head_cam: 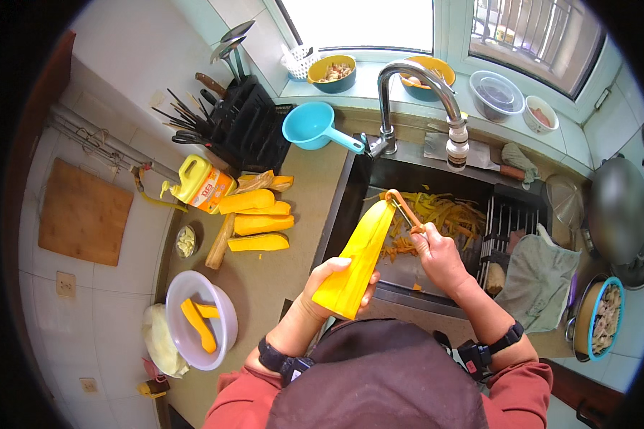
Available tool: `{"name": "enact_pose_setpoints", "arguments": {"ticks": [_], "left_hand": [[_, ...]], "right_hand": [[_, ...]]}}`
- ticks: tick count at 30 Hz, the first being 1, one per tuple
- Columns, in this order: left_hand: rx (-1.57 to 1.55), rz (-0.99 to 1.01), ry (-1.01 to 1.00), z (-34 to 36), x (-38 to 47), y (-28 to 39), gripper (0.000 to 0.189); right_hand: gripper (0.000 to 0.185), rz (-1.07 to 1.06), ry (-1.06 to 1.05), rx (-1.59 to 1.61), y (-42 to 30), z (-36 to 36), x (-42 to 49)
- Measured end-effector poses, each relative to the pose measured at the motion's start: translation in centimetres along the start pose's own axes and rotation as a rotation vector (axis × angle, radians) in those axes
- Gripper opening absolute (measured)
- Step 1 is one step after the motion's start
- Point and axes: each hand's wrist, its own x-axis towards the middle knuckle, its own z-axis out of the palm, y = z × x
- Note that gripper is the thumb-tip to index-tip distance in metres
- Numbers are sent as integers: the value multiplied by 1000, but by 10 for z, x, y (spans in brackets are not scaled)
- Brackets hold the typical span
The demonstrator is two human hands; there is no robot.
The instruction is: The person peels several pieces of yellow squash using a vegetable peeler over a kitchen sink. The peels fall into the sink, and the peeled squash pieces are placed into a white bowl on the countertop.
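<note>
My left hand (322, 284) grips the wide lower end of a long yellow-orange pumpkin piece (357, 257), tilted up over the sink's near left edge. In my right hand (440, 254) is a peeler (403, 209) with an orange handle, its head against the pumpkin's narrow top end. Below them, peel strips (440, 214) lie heaped in the dark sink (402, 276). On the counter to the left, several pumpkin pieces (260, 222) rest in a group, some with rind showing. A lilac basin (228, 322) farther left holds two orange pumpkin pieces (199, 324).
A chrome faucet (389, 107) arches over the sink. Behind the counter pieces stand a yellow detergent jug (204, 182) and a black knife rack (244, 128). A blue ladle (308, 126) sits by the sink's far left corner. A cleaver (456, 147) lies along the back rim; a grey cloth (539, 279) drapes at right.
</note>
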Motion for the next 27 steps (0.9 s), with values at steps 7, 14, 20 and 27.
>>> {"name": "enact_pose_setpoints", "arguments": {"ticks": [7, 14, 20, 27], "left_hand": [[72, 11, 105, 0, 5, 0, 51], [145, 26, 174, -4, 4, 2, 50], [262, 77, 260, -6, 10, 1, 51], [365, 69, 82, 4, -2, -1, 62]], "right_hand": [[25, 76, -54, 20, 7, 10, 8], [21, -108, 9, -15, -11, 3, 6], [19, -339, -130, -333, -11, 15, -3], [27, 17, -91, 78, 36, 12, 47]]}}
